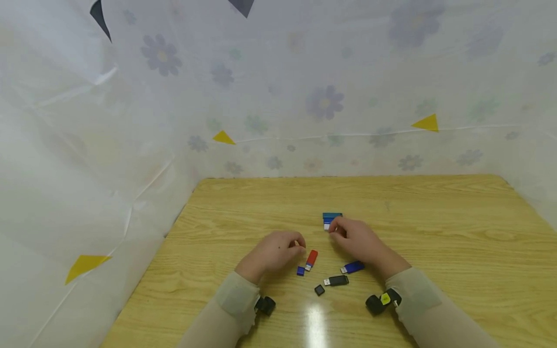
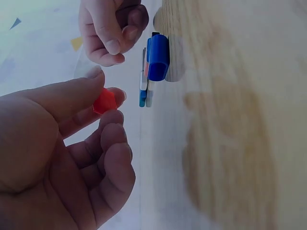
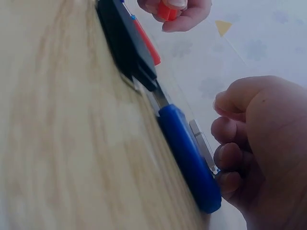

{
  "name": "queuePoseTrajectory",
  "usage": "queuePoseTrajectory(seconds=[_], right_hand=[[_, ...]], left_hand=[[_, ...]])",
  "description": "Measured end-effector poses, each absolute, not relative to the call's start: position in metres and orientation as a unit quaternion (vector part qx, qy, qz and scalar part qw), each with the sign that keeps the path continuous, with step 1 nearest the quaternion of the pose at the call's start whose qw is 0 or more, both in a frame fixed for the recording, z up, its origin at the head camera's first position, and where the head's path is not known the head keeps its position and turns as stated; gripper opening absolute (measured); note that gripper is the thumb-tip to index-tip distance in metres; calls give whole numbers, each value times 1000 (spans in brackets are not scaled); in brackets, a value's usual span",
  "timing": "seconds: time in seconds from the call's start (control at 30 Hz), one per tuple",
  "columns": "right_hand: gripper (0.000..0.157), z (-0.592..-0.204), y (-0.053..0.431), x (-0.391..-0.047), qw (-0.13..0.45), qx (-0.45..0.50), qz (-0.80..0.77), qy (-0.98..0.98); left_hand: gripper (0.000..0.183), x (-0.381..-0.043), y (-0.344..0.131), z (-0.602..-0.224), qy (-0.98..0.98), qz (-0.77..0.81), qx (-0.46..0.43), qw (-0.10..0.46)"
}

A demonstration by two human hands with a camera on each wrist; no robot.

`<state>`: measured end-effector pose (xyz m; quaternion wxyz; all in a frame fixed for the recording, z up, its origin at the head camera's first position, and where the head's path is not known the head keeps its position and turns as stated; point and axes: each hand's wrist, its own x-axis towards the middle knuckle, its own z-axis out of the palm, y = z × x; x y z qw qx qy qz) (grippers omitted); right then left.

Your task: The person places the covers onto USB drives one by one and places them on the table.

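My left hand (image 1: 278,250) pinches a small red cap (image 2: 105,101) between thumb and fingers, above the table. Below its fingertips lies an uncapped red USB stick (image 1: 312,257), with a blue cap (image 1: 300,271) beside it. The right hand (image 1: 358,239) hovers with loosely curled fingers, and nothing shows in its grasp. Beyond its fingertips are a teal stick (image 1: 332,214) and a blue-and-white one (image 1: 327,225), partly hidden by the fingers. An uncapped blue USB stick (image 1: 354,267) lies near the right wrist. Closer in rest an uncapped black USB stick (image 1: 338,281) and a black cap (image 1: 319,290).
A wooden table (image 1: 243,208) carries everything. White flowered sheeting (image 1: 278,96) rises behind its far edge and along the left side. Black wrist cameras (image 1: 265,305) hang inward from both sleeves, close above the tabletop.
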<state>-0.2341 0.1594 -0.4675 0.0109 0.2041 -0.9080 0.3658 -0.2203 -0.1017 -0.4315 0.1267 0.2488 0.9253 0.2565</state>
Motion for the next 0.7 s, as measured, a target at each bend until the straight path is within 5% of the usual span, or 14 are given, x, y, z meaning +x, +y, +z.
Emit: queuePoseTrajectory(seconds=[0.7], right_hand=[[26, -468, 141, -226, -35, 337, 247, -908]], left_hand=[[14, -221, -102, -432, 922, 254, 256, 143]])
